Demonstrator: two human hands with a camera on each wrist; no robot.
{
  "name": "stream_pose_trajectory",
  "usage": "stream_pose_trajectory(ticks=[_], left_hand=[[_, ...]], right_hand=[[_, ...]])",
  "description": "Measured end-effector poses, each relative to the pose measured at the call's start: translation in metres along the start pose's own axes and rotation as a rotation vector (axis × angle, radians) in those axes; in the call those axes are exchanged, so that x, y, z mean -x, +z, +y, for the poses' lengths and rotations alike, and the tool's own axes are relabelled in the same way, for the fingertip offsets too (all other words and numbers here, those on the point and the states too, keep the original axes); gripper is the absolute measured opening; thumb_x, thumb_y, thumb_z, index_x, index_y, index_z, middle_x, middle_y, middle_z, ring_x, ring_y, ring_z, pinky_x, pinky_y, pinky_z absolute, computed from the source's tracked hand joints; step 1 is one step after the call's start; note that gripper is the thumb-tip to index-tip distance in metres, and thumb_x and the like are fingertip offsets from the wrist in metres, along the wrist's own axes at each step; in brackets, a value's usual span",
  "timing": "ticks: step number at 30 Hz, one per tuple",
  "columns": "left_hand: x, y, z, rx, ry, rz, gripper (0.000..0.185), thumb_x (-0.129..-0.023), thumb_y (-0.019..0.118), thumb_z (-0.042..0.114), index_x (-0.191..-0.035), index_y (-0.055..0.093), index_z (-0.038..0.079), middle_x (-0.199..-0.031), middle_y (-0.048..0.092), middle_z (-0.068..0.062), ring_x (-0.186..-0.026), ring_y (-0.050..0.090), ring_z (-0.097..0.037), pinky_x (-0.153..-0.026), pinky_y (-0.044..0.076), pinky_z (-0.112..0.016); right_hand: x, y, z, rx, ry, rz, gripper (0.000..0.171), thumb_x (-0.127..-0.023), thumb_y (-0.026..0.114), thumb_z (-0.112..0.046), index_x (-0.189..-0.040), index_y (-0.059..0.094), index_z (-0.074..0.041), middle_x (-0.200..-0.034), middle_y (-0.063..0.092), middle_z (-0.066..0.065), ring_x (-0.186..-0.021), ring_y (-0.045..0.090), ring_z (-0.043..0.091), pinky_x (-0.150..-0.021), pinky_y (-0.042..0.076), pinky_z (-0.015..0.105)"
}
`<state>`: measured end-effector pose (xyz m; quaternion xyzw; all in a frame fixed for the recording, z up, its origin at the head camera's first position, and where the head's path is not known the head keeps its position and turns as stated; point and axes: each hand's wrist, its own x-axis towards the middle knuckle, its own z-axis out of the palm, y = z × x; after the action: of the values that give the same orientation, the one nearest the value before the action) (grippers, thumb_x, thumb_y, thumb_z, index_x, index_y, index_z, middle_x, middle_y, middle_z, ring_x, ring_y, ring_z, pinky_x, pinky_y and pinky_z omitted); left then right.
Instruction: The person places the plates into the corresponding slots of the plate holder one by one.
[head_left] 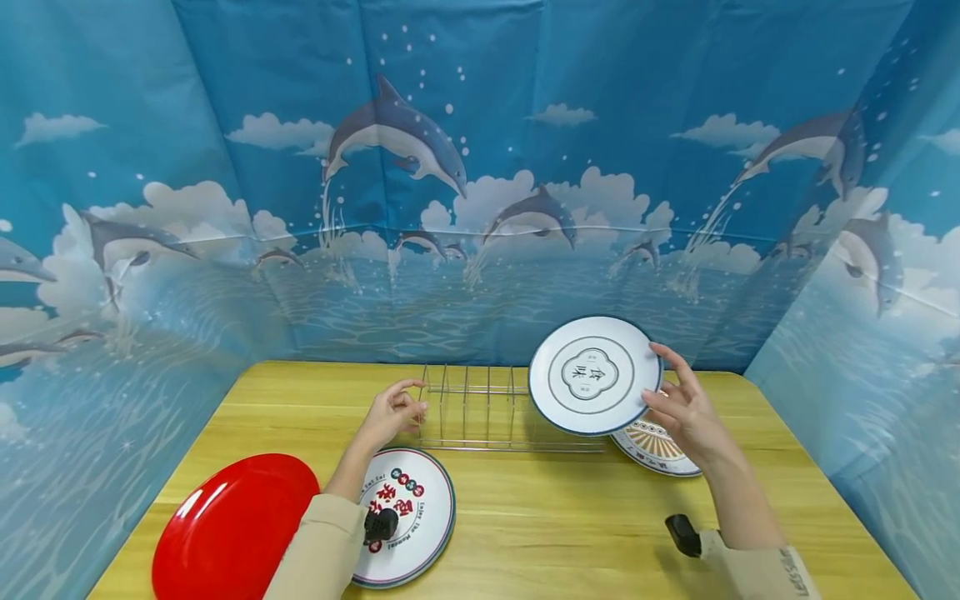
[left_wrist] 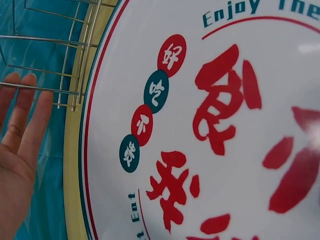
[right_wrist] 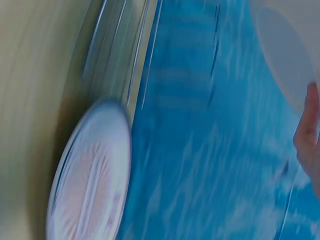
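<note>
The white plate with a blue rim [head_left: 594, 375] is held upright, tilted, above the right end of the wire dish rack [head_left: 480, 408]. The step in hand looks like slotting it into the rack; the next move calls for lining its lower edge up between two wires. The right hand [head_left: 686, 408] grips its right edge, fingers curled round the rim. The left hand [head_left: 392, 412] rests at the rack's left end, fingers loosely bent on the wire. Near it lie a red-lettered plate [head_left: 408, 508] and a red plate [head_left: 232, 525]; a patterned plate [head_left: 660, 450] lies under the right hand.
</note>
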<state>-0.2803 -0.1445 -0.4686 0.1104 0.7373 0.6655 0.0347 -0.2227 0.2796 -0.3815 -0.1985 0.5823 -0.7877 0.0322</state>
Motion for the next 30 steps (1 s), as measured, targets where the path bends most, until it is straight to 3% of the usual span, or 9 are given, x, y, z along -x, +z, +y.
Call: stream_pose_trajectory(ticks=[9,16,22,26,30], left_hand=[[0.000,0.000,0.000,-0.008,-0.008,-0.003,0.041,-0.086,0.062,0.009,-0.125,0.050,0.008,-0.072,0.056,-0.003,-0.071,0.061,-0.019,-0.069,0.056,-0.044],[0.000,0.000,0.003,0.004,-0.024,-0.011,0.043,-0.087,0.061,0.007,-0.127,0.048,0.004,-0.073,0.056,-0.006,-0.074,0.061,-0.022,-0.074,0.053,-0.050],[0.005,0.000,0.016,0.036,-0.042,-0.036,0.042,-0.088,0.059,0.002,-0.127,0.046,0.001,-0.074,0.055,-0.011,-0.077,0.061,-0.031,-0.077,0.050,-0.056],[0.007,0.001,0.020,0.033,-0.045,-0.035,0.042,-0.087,0.059,0.001,-0.127,0.046,0.000,-0.073,0.055,-0.011,-0.082,0.058,-0.043,-0.078,0.050,-0.057],[0.003,0.000,0.012,0.011,-0.043,-0.023,0.042,-0.087,0.060,0.004,-0.127,0.047,0.003,-0.074,0.057,-0.007,-0.085,0.057,-0.047,-0.077,0.051,-0.053]], right_hand=[[-0.046,0.066,0.015,0.065,0.096,0.010,0.065,-0.089,0.055,0.001,-0.143,0.024,-0.022,-0.125,0.037,0.014,-0.086,0.059,0.012,-0.070,0.054,0.024],[-0.067,0.103,0.028,0.184,0.132,-0.009,0.068,-0.087,0.060,-0.003,-0.143,0.025,-0.021,-0.118,0.042,0.021,-0.085,0.061,0.016,-0.076,0.055,0.033],[-0.077,0.128,0.036,0.315,0.112,-0.008,0.068,-0.085,0.063,-0.004,-0.141,0.030,-0.024,-0.116,0.044,0.024,-0.086,0.060,0.019,-0.078,0.054,0.044],[-0.084,0.142,0.044,0.363,0.099,0.002,0.068,-0.083,0.065,-0.004,-0.140,0.032,-0.024,-0.114,0.046,0.024,-0.087,0.059,0.020,-0.075,0.055,0.040],[-0.091,0.151,0.051,0.377,0.097,0.008,0.068,-0.082,0.067,-0.005,-0.139,0.034,-0.022,-0.112,0.046,0.026,-0.088,0.060,0.022,-0.073,0.056,0.037]])
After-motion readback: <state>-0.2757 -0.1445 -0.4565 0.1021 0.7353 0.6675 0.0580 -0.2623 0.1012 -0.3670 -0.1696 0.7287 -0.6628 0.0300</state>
